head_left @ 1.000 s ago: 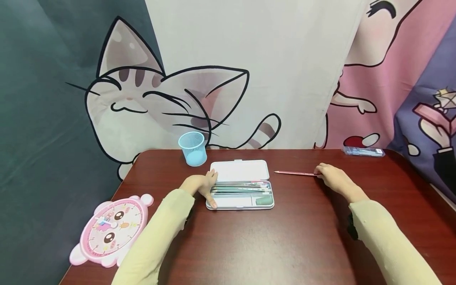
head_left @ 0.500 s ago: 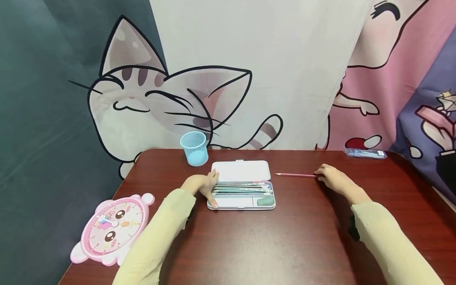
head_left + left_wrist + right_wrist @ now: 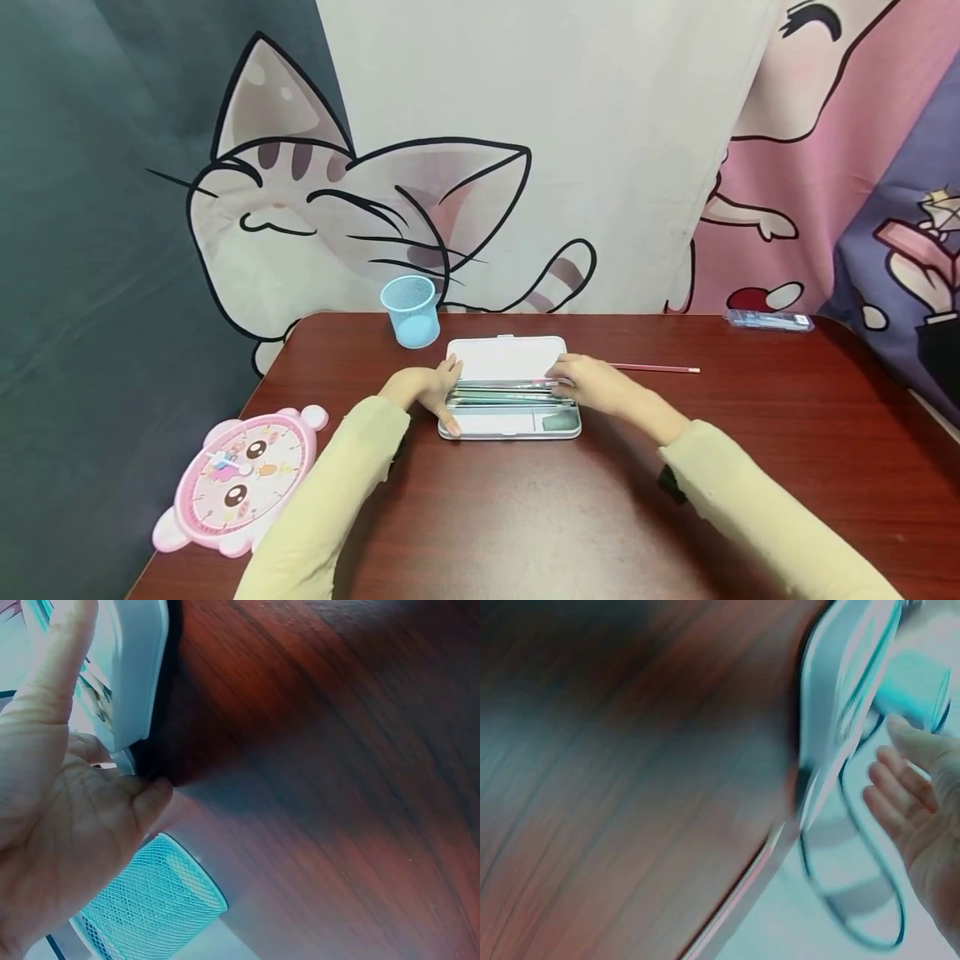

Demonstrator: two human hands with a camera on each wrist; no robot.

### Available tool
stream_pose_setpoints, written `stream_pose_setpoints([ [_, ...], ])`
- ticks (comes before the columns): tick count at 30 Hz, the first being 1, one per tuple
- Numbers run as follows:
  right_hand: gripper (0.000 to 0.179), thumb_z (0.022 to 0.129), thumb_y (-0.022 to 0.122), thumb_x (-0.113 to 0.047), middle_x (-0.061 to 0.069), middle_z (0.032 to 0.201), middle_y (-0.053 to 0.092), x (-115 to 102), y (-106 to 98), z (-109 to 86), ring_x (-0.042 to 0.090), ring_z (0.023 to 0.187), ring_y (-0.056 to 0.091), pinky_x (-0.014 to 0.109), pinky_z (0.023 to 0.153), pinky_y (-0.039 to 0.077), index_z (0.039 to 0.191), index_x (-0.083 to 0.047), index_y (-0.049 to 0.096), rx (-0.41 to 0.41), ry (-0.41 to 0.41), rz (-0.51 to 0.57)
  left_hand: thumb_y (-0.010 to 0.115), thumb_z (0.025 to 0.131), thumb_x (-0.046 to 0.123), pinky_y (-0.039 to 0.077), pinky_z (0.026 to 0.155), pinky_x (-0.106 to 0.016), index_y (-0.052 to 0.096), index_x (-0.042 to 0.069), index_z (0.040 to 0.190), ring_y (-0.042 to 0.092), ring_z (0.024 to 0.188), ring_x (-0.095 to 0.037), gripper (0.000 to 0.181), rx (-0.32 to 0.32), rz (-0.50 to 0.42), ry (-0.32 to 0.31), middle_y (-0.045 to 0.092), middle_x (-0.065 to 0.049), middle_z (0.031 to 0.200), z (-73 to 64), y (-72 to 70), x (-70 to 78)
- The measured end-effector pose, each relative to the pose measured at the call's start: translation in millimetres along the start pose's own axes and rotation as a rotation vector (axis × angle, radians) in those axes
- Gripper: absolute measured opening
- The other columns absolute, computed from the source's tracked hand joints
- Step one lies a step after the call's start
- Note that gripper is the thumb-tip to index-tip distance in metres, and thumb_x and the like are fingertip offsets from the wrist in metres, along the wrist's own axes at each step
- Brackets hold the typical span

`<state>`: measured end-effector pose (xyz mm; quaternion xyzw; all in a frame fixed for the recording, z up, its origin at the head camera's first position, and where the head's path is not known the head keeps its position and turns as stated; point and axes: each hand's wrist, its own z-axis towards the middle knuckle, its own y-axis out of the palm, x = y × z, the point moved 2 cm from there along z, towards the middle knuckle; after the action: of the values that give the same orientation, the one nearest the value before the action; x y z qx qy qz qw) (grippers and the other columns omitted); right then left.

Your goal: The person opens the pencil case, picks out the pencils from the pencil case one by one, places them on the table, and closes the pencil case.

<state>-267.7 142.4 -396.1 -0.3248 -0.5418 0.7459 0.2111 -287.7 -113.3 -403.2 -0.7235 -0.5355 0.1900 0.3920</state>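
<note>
A white pencil case (image 3: 506, 359) lies with its lid folded back on the brown table. Several green and grey pencils (image 3: 502, 397) fill its upper compartment, and a green block (image 3: 560, 421) sits in the front right one. My left hand (image 3: 428, 395) holds the case's left end, thumb at the front corner and fingers by the hinge. Over the case's right end is my right hand (image 3: 596, 385), its fingertips close above the pencil ends. In the right wrist view its fingers are loosely bent with nothing seen between them. A pink pencil (image 3: 660, 368) lies on the table, its left part hidden behind that hand.
A light blue mesh cup (image 3: 411, 312) stands behind the case to the left. A pink toy clock (image 3: 242, 483) lies at the table's left edge. At the back right edge is a clear blue flat packet (image 3: 768, 320). A printed curtain (image 3: 637, 167) hangs behind the table.
My right hand has let go of the pink pencil and moved left to the case's right end. The pencil stays on the table. The left hand keeps its place.
</note>
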Motion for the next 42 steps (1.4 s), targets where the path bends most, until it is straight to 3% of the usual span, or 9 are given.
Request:
stream_pose_setpoints([
  [3, 0.018, 0.081, 0.068, -0.012, 0.003, 0.092, 0.065, -12, 12, 9.7, 0.015, 0.085, 0.063, 0.030, 0.073, 0.051, 0.098, -0.006, 0.069, -0.050, 0.019, -0.002, 0.074, 0.070, 0.047, 0.014, 0.114, -0.038, -0.003, -0.002, 0.145, -0.003, 0.143, -0.027, 0.119, 0.008, -0.016, 0.014, -0.009, -0.018, 0.153, 0.3, 1.2, -0.3],
  [7, 0.012, 0.081, 0.068, -0.013, 0.002, 0.087, 0.063, -16, 21, 18.1, 0.013, 0.082, 0.062, 0.027, 0.071, 0.051, 0.093, -0.009, 0.070, -0.051, 0.011, -0.033, 0.074, 0.069, 0.048, 0.014, 0.114, -0.038, -0.003, -0.001, 0.145, -0.003, 0.143, -0.027, 0.119, 0.005, -0.024, 0.015, -0.009, -0.017, 0.153, -0.1, 1.4, 0.7],
  [13, 0.009, 0.080, 0.069, -0.014, 0.002, 0.081, 0.060, -25, 20, 28.8, 0.014, 0.074, 0.059, 0.027, 0.064, 0.048, 0.086, -0.009, 0.067, -0.094, 0.012, -0.108, 0.073, 0.070, 0.050, 0.014, 0.114, -0.038, -0.004, 0.000, 0.146, -0.003, 0.143, -0.026, 0.119, -0.001, -0.009, 0.005, -0.010, -0.016, 0.153, -0.3, -2.1, 1.5],
  [17, 0.009, 0.081, 0.068, -0.013, 0.002, 0.081, 0.058, -27, 18, 33.8, 0.013, 0.073, 0.056, 0.028, 0.066, 0.047, 0.084, -0.007, 0.062, -0.162, 0.063, -0.089, 0.072, 0.070, 0.050, 0.014, 0.114, -0.038, -0.004, 0.000, 0.146, -0.003, 0.143, -0.027, 0.119, 0.003, 0.003, 0.016, -0.010, -0.017, 0.153, 0.6, -4.0, 2.7],
  [23, 0.006, 0.084, 0.064, -0.011, 0.002, 0.082, 0.058, -28, 18, 31.9, 0.012, 0.074, 0.054, 0.028, 0.068, 0.047, 0.085, -0.006, 0.061, -0.207, 0.094, -0.056, 0.073, 0.071, 0.046, 0.014, 0.114, -0.039, -0.008, 0.000, 0.145, -0.005, 0.142, -0.027, 0.119, 0.020, -0.071, 0.045, -0.014, -0.017, 0.153, 0.1, 1.2, 1.4],
  [27, 0.006, 0.084, 0.065, -0.012, 0.001, 0.082, 0.058, -25, 11, 23.9, 0.010, 0.072, 0.055, 0.027, 0.066, 0.047, 0.086, -0.008, 0.061, -0.178, 0.111, -0.063, 0.075, 0.069, 0.044, 0.016, 0.114, -0.040, -0.011, -0.002, 0.144, -0.008, 0.142, -0.028, 0.122, 0.043, -0.099, 0.057, -0.021, -0.018, 0.151, -1.7, 5.1, 0.2],
  [32, 0.008, 0.081, 0.068, -0.011, -0.001, 0.079, 0.056, -10, -6, 7.8, 0.010, 0.068, 0.053, 0.028, 0.062, 0.046, 0.082, -0.010, 0.060, -0.086, 0.097, -0.054, 0.074, 0.070, 0.045, 0.016, 0.114, -0.040, -0.012, -0.001, 0.144, -0.009, 0.142, -0.028, 0.122, 0.054, -0.094, 0.048, -0.020, -0.018, 0.151, -3.4, 4.4, -0.2],
  [42, 0.013, 0.078, 0.068, -0.002, 0.002, 0.077, 0.054, 61, -29, -53.5, 0.017, 0.072, 0.058, 0.036, 0.061, 0.047, 0.081, -0.008, 0.057, 0.082, 0.141, -0.125, 0.074, 0.070, 0.045, 0.018, 0.113, -0.039, -0.005, -0.003, 0.145, -0.001, 0.142, -0.029, 0.119, 0.040, -0.056, 0.056, -0.012, -0.020, 0.152, -3.6, 2.3, -2.7],
])
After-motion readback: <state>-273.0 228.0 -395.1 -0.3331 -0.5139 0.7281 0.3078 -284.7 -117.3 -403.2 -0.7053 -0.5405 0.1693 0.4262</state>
